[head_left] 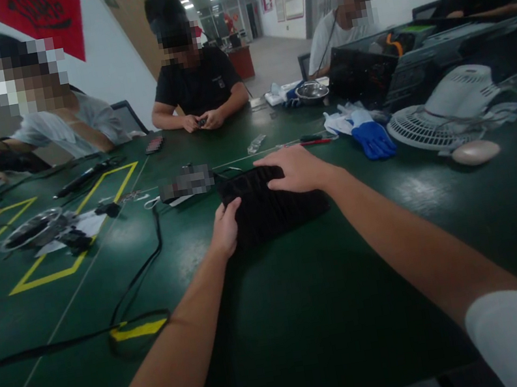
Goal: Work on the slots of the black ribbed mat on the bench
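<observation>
A dark, flat, roughly rectangular black pouch-like piece (262, 216) lies on the green table in front of me, its surface showing creases or bands. My left hand (227, 227) grips its left edge, thumb on top and the other fingers mostly hidden. Across its far edge reaches my right hand (298, 170), with the fingers over the edge and the thumb on the upper face. Just beyond the left corner sits a blurred dark box-shaped object (186, 184) with a cable beside it.
A black strap (158, 230) runs over the table at left, near a metal bowl (34, 230) and yellow tape (45, 280). Blue-and-white gloves (370, 134), a fan (418, 127) and an open computer case (367, 73) are at right. Several people sit around the table.
</observation>
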Available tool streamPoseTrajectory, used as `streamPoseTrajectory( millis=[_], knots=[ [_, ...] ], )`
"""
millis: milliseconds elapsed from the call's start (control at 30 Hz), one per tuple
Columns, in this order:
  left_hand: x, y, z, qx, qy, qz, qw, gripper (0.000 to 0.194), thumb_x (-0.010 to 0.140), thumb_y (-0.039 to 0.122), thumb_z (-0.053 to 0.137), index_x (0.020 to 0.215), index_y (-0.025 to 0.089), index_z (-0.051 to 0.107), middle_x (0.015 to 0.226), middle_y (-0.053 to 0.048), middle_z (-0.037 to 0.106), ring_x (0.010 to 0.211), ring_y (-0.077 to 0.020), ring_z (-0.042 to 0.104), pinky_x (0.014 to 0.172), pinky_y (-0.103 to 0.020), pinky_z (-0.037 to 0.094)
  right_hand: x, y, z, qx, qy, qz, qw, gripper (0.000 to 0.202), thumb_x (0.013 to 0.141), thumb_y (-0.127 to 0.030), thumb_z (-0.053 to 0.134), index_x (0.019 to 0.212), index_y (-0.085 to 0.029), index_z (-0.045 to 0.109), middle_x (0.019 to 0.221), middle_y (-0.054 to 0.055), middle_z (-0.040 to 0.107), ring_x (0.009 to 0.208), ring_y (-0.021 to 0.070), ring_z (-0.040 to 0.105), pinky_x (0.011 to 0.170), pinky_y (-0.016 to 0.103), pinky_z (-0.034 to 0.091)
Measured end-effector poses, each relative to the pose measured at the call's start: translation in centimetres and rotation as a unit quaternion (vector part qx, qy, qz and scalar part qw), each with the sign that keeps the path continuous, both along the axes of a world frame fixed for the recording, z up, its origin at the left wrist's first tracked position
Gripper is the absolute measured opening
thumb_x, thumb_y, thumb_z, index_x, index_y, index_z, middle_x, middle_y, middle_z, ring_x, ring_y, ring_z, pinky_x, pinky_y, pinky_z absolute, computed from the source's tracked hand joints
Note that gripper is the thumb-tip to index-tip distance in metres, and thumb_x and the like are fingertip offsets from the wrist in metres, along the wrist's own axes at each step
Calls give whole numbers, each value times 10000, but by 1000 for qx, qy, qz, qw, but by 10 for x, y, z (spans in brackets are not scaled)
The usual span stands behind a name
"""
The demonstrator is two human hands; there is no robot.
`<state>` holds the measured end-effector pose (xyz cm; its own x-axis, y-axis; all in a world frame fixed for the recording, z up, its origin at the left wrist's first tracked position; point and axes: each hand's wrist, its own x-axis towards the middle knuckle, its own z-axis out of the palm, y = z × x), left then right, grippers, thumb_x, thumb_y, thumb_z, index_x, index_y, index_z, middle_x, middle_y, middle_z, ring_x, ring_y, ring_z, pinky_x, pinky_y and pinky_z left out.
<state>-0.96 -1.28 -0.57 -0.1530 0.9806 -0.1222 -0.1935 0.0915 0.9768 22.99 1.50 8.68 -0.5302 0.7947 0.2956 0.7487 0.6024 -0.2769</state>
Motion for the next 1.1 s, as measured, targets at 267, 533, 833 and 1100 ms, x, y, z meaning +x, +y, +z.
streamPoseTrajectory(
  millis=[267,533,833,1100],
  knots=[
    [-3,-2,-7,37,39,-8,999,376,835,433,791,1138,210,788,1159,-105,846,1299,-372,750,1179,-521,588,0,3,-11,29,22,-14,999,539,1000,-339,691,1535,-280,708,1558,70,730,1454,343,658,1264,593,412],
    [-1,-1,-6,53,35,-24,998,346,835,435,771,1085,197,788,1080,-107,846,1210,-372,777,1155,-533,589,1,7,-10,26,8,-5,1000,574,967,-270,682,1540,-284,715,1541,72,741,1419,342,679,1242,575,459],
    [-3,-3,-6,44,49,-23,998,360,823,461,778,1080,210,785,1080,-104,840,1200,-368,772,1127,-505,596,0,7,-11,27,7,-7,1000,599,943,-288,698,1541,-265,707,1551,80,734,1430,355,674,1236,594,455],
    [-5,-2,-7,45,63,-24,997,370,819,498,782,1065,223,782,1064,-101,833,1202,-377,764,1103,-501,609,0,4,-9,19,13,-9,1000,595,931,-294,713,1526,-288,712,1557,71,730,1449,354,662,1224,592,454]
  ],
)
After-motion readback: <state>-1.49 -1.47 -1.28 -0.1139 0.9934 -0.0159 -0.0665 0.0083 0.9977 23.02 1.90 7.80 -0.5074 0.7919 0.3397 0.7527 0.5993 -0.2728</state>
